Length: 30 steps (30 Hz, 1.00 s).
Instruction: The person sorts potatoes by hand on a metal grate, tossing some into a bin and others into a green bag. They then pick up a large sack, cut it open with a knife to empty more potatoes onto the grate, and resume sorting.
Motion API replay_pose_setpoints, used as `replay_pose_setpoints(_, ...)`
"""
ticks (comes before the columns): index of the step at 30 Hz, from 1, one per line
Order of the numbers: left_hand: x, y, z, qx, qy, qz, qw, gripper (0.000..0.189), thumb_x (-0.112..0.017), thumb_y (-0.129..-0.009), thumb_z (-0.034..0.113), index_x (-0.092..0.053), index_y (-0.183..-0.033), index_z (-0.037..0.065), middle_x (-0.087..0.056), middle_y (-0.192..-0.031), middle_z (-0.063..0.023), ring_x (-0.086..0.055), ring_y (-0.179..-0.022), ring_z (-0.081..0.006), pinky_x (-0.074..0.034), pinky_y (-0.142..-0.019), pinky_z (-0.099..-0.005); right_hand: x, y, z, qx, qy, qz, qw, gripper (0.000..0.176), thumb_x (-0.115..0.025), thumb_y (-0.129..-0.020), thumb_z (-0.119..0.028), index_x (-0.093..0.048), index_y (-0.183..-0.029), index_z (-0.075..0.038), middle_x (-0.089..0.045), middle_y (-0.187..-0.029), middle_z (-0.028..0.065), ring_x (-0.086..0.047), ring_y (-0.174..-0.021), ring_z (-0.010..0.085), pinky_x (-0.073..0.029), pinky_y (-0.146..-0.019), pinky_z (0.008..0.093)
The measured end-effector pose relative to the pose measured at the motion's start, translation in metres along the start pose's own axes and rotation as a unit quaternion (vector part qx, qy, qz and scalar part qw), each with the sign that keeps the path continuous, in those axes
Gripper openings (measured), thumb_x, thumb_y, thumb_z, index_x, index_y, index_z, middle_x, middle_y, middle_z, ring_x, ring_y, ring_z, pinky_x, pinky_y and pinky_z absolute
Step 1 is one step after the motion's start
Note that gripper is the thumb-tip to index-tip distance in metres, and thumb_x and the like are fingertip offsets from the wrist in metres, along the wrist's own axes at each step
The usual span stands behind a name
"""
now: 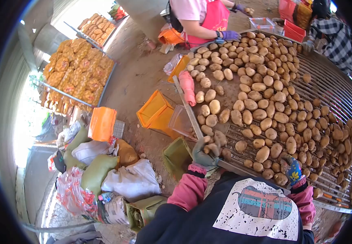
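Observation:
Potatoes (261, 110) lie spread over a slatted metal sorting table (322, 71) in front of me. My left hand (204, 156), in a grey-green glove, is at the table's near left corner, its fingers closed around a dusty potato (212, 149). Other potatoes lie right beside those fingers. My right hand (293, 170) wears a blue flowered glove and reaches over the near edge among the potatoes. Its fingertips blend in with them, so I cannot tell how far they are closed.
An open green sack (178, 156) hangs below the left corner. Orange crates (158, 110) stand left of the table, near filled sacks (131, 179). Carts (106, 81) hold stacked mesh bags of potatoes. Across the table are a person in a pink apron (214, 20) and another in checked sleeves (341, 42).

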State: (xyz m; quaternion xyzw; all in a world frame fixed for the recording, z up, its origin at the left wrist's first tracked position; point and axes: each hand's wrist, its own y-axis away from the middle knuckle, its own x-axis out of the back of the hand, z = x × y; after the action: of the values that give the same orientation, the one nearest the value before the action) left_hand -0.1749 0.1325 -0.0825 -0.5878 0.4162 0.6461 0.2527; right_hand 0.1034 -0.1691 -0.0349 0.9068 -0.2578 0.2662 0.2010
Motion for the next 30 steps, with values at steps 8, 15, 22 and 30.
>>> replay_pose_setpoints(8,0.094,-0.011,0.180,-0.127,-0.163,0.023,0.978,0.027,-0.062,-0.092,0.030,-0.060,-0.100,0.004,-0.062,-0.105,-0.0083,-0.060,-0.106,-0.0237,-0.056,-0.086,-0.0358,-0.010,-0.008,-0.004,0.019,0.005,-0.025,0.999,0.028,-0.062,-0.090,-0.008,-0.062,-0.116,0.001,-0.069,-0.105,0.0173,-0.066,-0.102,0.0254,-0.050,-0.089,0.0344)
replay_pose_setpoints(15,0.035,-0.033,0.156,-0.287,-0.251,0.409,0.829,0.038,-0.062,-0.090,0.033,-0.054,-0.118,0.009,-0.058,-0.109,-0.0111,-0.061,-0.094,-0.0253,-0.056,-0.078,-0.0388,-0.001,-0.001,-0.020,0.017,-0.020,-0.019,0.999,0.026,-0.060,-0.093,-0.011,-0.064,-0.114,0.003,-0.069,-0.103,0.0173,-0.066,-0.099,0.0248,-0.051,-0.087,0.0345)
replay_pose_setpoints(22,0.016,-0.024,0.030,-0.136,-0.907,0.077,0.391,0.046,-0.071,-0.082,0.028,-0.058,-0.121,0.007,-0.062,-0.115,-0.0132,-0.062,-0.100,-0.0315,-0.052,-0.088,-0.0363,-0.003,0.011,0.021,-0.012,-0.018,0.022,1.000,0.024,-0.059,-0.093,-0.010,-0.064,-0.113,0.002,-0.069,-0.103,0.0157,-0.066,-0.099,0.0228,-0.051,-0.087,0.0328)
replay_pose_setpoints(30,0.031,-0.088,0.010,-0.122,-0.992,-0.024,0.030,0.062,-0.071,-0.076,0.032,-0.050,-0.130,0.011,-0.050,-0.130,-0.0130,-0.058,-0.105,-0.0315,-0.050,-0.086,-0.0403,-0.010,0.010,0.022,-0.035,-0.068,0.012,0.997,0.027,-0.060,-0.092,-0.009,-0.062,-0.116,0.002,-0.069,-0.106,0.0167,-0.066,-0.100,0.0232,-0.051,-0.088,0.0321)
